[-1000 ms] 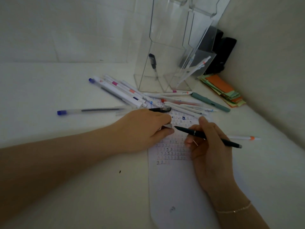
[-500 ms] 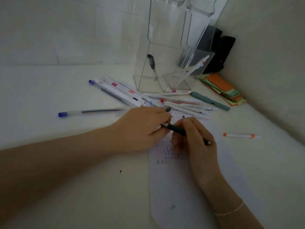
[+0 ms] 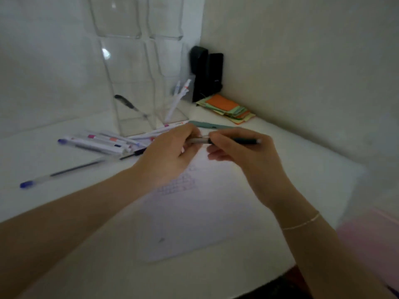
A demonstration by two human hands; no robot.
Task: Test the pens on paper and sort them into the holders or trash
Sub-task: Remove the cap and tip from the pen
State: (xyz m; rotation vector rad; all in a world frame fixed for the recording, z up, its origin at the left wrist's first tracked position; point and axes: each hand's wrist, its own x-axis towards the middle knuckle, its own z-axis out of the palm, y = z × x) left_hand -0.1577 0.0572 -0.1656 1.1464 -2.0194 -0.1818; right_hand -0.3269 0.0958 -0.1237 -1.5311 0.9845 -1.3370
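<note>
The right hand pinches the dark pen along its barrel, fingers curled round it, holding it level above the paper. The left hand meets it from the other side, fingertips closed on the pale, silvery end of that same pen; this looks like the cap going on, though the blur makes the join hard to read. So both hands are clamped on 1 pen, raised off the sheet.

To do this well, the 2 parts want to be lined up straight before pushing, with the right hand keeping the barrel steady while the left presses home until it seats. A crooked push could smear ink on the fingers.

The paper under the hands carries rows of small test marks near its top. Beyond the left hand lies the heap of untested pens, and a blue-capped pen lies apart to the left. Behind stand the clear holders, the left with 1 dark pen in it, the right with white pens leaning inside. A green pen lies just past the hands. If the pen wrote, a holder is probably its next stop.
</note>
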